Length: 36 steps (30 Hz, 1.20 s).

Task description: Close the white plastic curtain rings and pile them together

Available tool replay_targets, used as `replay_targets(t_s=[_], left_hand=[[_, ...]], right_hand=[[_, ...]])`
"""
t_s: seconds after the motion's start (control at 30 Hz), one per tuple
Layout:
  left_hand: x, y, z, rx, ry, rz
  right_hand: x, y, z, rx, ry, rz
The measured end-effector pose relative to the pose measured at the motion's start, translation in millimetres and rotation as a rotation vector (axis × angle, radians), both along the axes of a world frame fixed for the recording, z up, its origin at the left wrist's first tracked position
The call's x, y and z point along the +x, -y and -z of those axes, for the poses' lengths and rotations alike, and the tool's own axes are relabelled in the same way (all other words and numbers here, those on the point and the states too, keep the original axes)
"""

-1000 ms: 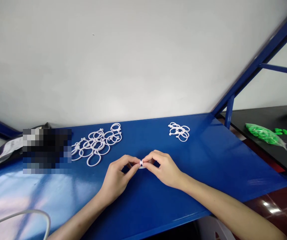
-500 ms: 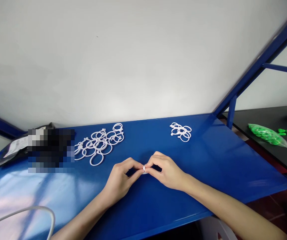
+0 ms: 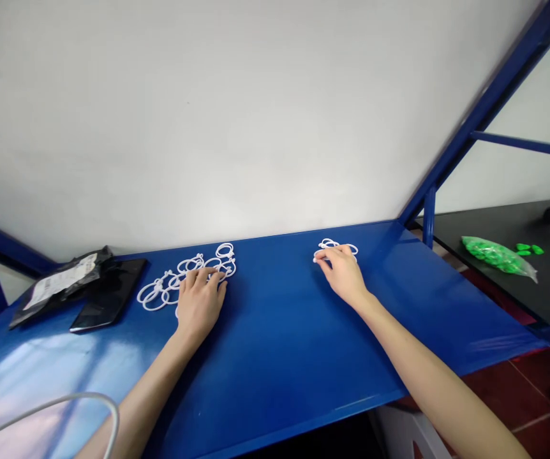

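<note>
White cord loops with small knobs lie in two groups on the blue table (image 3: pixel 275 344). My left hand (image 3: pixel 199 303) is over the larger left group of loops (image 3: pixel 153 295), fingers a little apart and curving down onto it. It hides part of that group, and no loop shows in its grasp. My right hand (image 3: pixel 344 274) is at the smaller right group of loops (image 3: pixel 351 248). Its thumb and fingertips are pinched together at a white loop, whose knob (image 3: pixel 315 259) shows beside them. The palm covers most of that group.
A black plastic package (image 3: pixel 64 280) with a white label lies on a flat black object (image 3: pixel 110 299) at the left. A white cable (image 3: pixel 78 396) curves at the lower left. Blue frame bars (image 3: pixel 429 217) rise at the right, before a black surface with a bag of green pieces (image 3: pixel 497 255).
My hands have parted from the middle, where both pinched a small white piece. The left has gone to the left group, the right to the right group. The view has shifted slightly.
</note>
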State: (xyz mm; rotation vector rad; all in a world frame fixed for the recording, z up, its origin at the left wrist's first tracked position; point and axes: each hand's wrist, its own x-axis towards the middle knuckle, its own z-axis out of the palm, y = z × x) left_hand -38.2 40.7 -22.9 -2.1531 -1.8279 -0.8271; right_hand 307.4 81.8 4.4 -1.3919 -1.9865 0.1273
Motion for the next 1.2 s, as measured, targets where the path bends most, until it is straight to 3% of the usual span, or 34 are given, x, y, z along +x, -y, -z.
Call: replay_targets(t_s=[0.1,0.2,0.33,0.5,0.6,0.7,0.87,1.2], left_hand=[[1,2,-3.8,-0.001,0.018,0.013],[4,5,-9.9,0.000,0.058,0.039],[15,18,-17.7,-0.023,0.146,0.095],[45,45,-26.8,-0.316,0.514,0.254],[58,56,-27.2,-0.497,0.717,0.368],[63,60,-23.3,-0.576,0.812,0.423],[63,63,-20.6,-0.581,0.823,0.399],[65,65,-25.6,-0.381,0.708,0.338]], right_hand=[[13,-6,-2.2,0.030,0.004,0.075],[8,0,-3.9,0.048,0.015,0.079],[-22,26,-7.1,0.017,-0.020,-0.100],[-58,60,-10.5,-0.132,-0.176,-0.431],[-68,70,-12.2,-0.237,-0.227,-0.488],[-70,73,-13.6,-0.316,-0.288,-0.459],[-71,75,-12.7,-0.337,-0.354,-0.460],[-73,78,-8.3,-0.183,-0.307,-0.518]])
